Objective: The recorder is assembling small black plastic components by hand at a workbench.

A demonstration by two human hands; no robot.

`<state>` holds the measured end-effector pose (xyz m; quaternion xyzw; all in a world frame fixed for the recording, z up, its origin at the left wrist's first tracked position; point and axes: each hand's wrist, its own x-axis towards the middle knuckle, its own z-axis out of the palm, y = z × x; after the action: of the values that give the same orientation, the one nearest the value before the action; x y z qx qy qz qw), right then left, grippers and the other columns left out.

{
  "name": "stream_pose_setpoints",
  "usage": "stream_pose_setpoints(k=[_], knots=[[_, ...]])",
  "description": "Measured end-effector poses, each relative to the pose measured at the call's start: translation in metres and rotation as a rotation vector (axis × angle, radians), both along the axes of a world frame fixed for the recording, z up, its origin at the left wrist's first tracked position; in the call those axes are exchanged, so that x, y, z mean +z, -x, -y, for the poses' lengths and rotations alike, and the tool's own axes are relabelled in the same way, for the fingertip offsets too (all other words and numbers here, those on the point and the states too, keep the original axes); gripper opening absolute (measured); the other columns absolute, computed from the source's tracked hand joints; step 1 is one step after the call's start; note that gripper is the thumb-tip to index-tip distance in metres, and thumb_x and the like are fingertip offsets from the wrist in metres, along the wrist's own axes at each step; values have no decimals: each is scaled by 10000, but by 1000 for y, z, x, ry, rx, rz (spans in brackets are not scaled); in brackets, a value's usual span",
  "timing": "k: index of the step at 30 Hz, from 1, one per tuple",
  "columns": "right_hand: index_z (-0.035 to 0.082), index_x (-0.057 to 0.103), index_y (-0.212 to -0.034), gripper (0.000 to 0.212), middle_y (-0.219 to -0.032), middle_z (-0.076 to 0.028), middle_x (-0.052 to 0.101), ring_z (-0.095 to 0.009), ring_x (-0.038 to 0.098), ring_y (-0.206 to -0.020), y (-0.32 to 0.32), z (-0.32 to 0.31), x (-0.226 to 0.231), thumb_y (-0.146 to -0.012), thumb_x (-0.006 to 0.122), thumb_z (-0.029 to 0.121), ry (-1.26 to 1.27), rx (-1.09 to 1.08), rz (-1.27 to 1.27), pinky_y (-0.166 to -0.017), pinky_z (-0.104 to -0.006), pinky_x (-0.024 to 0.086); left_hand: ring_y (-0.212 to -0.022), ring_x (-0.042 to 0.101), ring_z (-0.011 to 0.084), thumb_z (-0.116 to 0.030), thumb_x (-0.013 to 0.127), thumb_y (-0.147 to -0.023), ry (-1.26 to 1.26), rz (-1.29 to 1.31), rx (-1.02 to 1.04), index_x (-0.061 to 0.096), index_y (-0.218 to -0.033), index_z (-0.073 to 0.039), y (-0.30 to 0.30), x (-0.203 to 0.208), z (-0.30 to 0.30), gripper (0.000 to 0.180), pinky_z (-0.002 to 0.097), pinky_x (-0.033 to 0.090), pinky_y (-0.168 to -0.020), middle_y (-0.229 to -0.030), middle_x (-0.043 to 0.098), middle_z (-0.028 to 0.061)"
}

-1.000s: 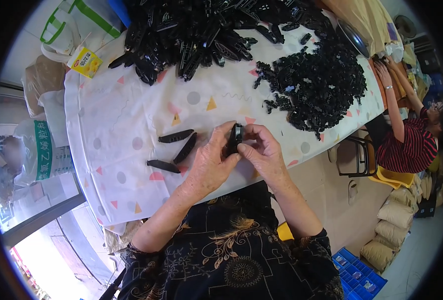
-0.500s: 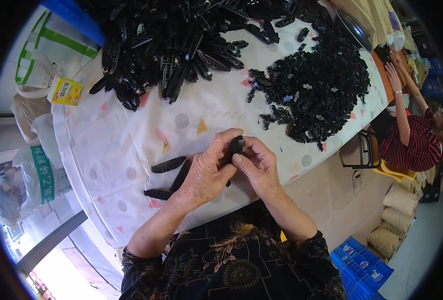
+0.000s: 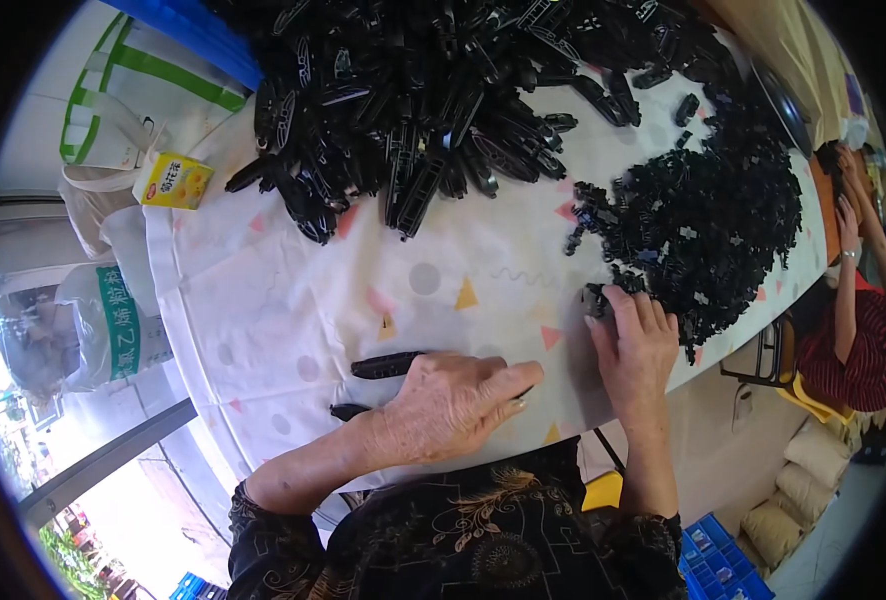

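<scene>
My left hand point(image 3: 455, 402) is curled closed over the near part of the table, palm down. A dark edge of a black plastic part point(image 3: 525, 392) shows at its fingertips; most of it is hidden by the hand. Beside that hand lie two long black plastic pieces point(image 3: 385, 366), one partly covered by my wrist. My right hand point(image 3: 640, 345) reaches to the near left edge of a heap of small black plastic parts point(image 3: 708, 215). Its thumb and bent fingers close around a small black part point(image 3: 596, 298) there, partly hidden.
Long black plastic pieces point(image 3: 413, 150) are heaped at the far side of the patterned tablecloth point(image 3: 293, 290). A yellow box point(image 3: 176, 182) stands at the left edge. Bags hang or stand left of the table. A co-worker in a striped top point(image 3: 848, 345) sits at right, near blue crates point(image 3: 718, 565).
My hands have parted from the black piece they held together. The right hand has moved right and forward to the small parts; the left hand has turned palm down. The view has shifted.
</scene>
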<state>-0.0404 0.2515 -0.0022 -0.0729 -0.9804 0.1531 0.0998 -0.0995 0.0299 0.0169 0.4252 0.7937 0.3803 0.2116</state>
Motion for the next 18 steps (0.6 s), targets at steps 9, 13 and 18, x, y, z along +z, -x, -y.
stream_pose_setpoints(k=[9, 13, 18], knots=[[45, 587, -979, 201, -826, -92, 570, -227, 560, -703, 9, -16, -10, -784, 634, 44, 5, 55, -115, -625, -307, 417, -749, 575, 227, -225, 695, -710, 15, -529, 29, 546, -882, -137, 34, 8, -2, 244, 330, 460, -577, -836, 524, 67], [29, 544, -1049, 180, -890, -77, 638, -138, 605, -718, -3, -14, -8, -890, 582, 105, 950, -143, -142, -642, -232, 455, -893, 568, 290, -122, 708, -701, 236, -666, 266, 579, -996, -72, 92, 10, -17, 325, 377, 486, -745, -954, 548, 94], [35, 521, -1054, 202, -898, -111, 667, -182, 653, -739, -15, 7, 3, -909, 588, 158, 1557, -97, -72, -638, -243, 473, -908, 569, 309, -62, 666, -734, 396, -705, 329, 539, -1071, -84, 117, -16, 3, 361, 402, 481, -761, -982, 559, 108]])
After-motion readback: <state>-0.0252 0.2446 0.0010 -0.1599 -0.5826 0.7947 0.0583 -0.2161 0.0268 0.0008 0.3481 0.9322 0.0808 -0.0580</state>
